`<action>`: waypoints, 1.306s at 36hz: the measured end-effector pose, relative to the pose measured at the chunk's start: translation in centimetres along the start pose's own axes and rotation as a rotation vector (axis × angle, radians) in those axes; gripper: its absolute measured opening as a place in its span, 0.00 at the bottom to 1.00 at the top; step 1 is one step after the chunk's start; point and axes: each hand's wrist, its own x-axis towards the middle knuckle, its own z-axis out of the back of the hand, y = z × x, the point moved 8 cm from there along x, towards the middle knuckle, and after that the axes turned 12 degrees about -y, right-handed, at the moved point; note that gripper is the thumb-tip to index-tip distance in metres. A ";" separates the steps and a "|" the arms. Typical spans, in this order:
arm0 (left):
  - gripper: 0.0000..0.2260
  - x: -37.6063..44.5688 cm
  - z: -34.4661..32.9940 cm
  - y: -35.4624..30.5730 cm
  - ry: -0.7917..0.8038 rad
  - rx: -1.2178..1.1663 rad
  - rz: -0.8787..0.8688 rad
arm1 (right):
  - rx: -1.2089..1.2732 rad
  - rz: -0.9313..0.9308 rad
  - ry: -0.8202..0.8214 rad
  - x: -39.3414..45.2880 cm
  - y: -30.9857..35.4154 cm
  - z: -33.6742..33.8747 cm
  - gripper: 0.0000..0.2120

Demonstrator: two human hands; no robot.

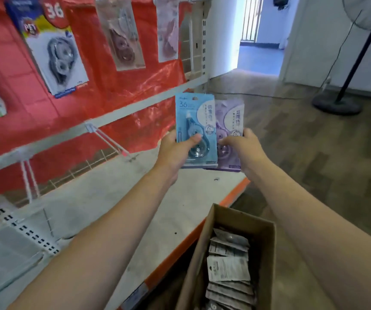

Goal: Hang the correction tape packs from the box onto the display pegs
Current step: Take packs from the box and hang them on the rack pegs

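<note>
Both hands up mid-frame w/ packs fanned, left hand (175, 151) pinching the blue correction tape pack (195, 128), right hand (242, 148) gripping the purple pack (230, 130) — best to separate one, line its top hang-hole w/ the bare peg (110, 139) left of centre, slide straight on; box (231, 260) of spares bottom centre.

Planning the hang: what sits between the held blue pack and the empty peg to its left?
Head view: nothing between the blue pack and the empty peg, just red backing behind and bare shelf below.

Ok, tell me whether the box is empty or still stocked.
Still stocked: the open cardboard box holds a row of correction tape packs, backs up.
</note>
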 end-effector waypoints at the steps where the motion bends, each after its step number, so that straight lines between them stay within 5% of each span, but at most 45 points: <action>1: 0.09 -0.2 -0.5 -0.9 -0.001 0.013 0.028 | -0.022 -0.008 -0.021 0.0 1.3 0.5 0.16; 8: 0.14 -3.3 -2.4 -11.4 0.055 0.148 0.137 | -0.098 -0.126 -0.009 -3.1 11.4 3.4 0.17; 24: 0.06 -5.5 3.0 -34.9 -0.188 0.181 0.183 | -0.112 -0.147 0.171 -9.6 34.3 1.9 0.16; 37: 0.07 -5.2 7.9 -46.0 -0.242 0.027 0.100 | -0.031 0.133 0.352 -12.9 47.6 -3.1 0.14; 47: 0.05 -4.4 10.0 -46.9 -0.270 -0.021 0.093 | -0.065 0.115 0.394 -13.0 48.5 -5.9 0.20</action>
